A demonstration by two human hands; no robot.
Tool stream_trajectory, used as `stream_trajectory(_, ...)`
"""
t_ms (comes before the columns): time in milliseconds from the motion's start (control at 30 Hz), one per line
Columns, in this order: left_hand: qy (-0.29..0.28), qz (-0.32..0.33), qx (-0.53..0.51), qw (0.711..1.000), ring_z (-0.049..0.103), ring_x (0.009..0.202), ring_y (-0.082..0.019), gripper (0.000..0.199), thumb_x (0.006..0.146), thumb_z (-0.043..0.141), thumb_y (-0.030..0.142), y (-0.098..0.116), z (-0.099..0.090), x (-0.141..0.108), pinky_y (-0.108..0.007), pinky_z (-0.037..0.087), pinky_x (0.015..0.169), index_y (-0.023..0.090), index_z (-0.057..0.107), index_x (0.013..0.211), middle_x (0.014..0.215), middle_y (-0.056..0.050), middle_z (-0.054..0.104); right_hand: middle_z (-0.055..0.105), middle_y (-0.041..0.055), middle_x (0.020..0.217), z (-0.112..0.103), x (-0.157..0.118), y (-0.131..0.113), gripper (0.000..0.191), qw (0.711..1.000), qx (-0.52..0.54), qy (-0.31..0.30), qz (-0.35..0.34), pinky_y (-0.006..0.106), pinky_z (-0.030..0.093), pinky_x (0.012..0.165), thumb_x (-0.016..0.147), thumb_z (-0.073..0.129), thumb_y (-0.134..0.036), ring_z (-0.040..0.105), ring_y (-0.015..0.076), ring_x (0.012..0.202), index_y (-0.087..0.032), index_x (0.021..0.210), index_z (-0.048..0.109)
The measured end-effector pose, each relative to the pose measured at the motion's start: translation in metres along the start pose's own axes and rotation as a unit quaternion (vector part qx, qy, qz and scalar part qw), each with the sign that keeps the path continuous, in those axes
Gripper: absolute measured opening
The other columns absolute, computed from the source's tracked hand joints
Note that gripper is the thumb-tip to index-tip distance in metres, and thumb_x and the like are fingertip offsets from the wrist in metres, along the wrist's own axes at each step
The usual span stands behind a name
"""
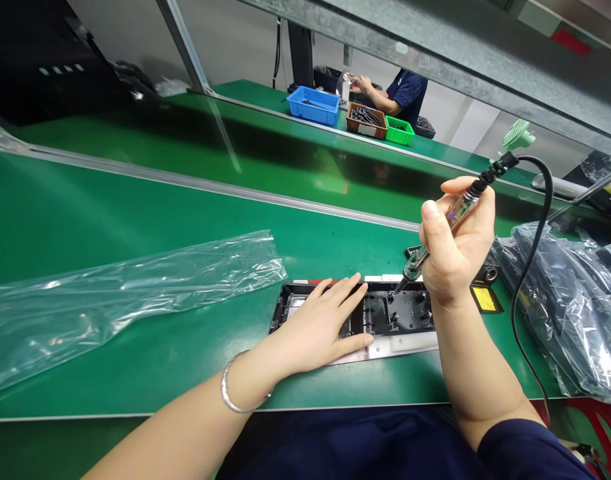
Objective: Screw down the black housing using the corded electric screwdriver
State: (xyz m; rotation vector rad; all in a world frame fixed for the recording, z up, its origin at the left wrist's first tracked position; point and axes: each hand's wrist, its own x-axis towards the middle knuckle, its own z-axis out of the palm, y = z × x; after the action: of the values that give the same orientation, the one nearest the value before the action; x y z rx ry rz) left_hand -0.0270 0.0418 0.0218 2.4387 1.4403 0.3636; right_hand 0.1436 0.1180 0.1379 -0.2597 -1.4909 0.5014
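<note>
A long black plastic housing (405,311) lies on a pale fixture (410,344) near the front of the green table. Spread flat across the housing's left part is my left hand (318,327), fingers apart, with a silver bangle at the wrist. My right hand (455,247) is wrapped round a corded, clear-bodied electric screwdriver (415,263). The tool is tilted, and its tip points down at the inside of the housing, just right of my left hand. Whether a screw sits at the tip is too small to tell.
Clear plastic film (135,293) lies at the left. Bagged dark parts (570,300) are piled at the right, near the black cord (528,267). Beyond a metal rail, a person (405,93) works behind a blue bin (313,105), a brown bin and a green bin.
</note>
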Motion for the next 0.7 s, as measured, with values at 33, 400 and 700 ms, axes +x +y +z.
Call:
stream_trajectory(33, -0.001, -0.001, 0.0, 1.0, 0.031, 0.154, -0.035, 0.086, 0.093, 0.051, 0.075, 0.0, -0.0001, -0.0002, -0.066, 0.031, 0.13, 0.022, 0.029, 0.157, 0.166, -0.016, 0.025, 0.036, -0.0007, 0.073, 0.0001, 0.0001, -0.0002, 0.012, 1.0, -0.002, 0.001, 0.0, 0.017, 0.028, 0.053, 0.098, 0.058, -0.011, 0.036, 0.003, 0.057, -0.015, 0.108, 0.053)
stream_trajectory(400, -0.009, -0.008, 0.008, 1.0, 0.028, 0.155, -0.034, 0.081, 0.093, 0.054, 0.074, 0.0001, -0.0002, -0.0012, -0.066, 0.029, 0.131, 0.021, 0.038, 0.153, 0.166, -0.015, 0.024, 0.035, -0.0008, 0.072, -0.0011, 0.0007, 0.001, 0.012, 1.0, -0.014, 0.0, -0.016, 0.017, 0.028, 0.052, 0.097, 0.055, -0.01, 0.035, 0.003, 0.056, -0.016, 0.108, 0.052)
stream_trajectory(700, 0.006, 0.003, 0.005, 1.0, 0.031, 0.154, -0.034, 0.081, 0.093, 0.053, 0.075, 0.0, -0.0005, -0.0012, -0.065, 0.031, 0.13, 0.02, 0.042, 0.151, 0.165, -0.016, 0.026, 0.035, -0.0009, 0.072, -0.0002, 0.0015, -0.0022, 0.013, 1.0, -0.013, -0.004, -0.016, 0.017, 0.027, 0.051, 0.098, 0.054, -0.009, 0.034, 0.0032, 0.055, -0.017, 0.108, 0.051)
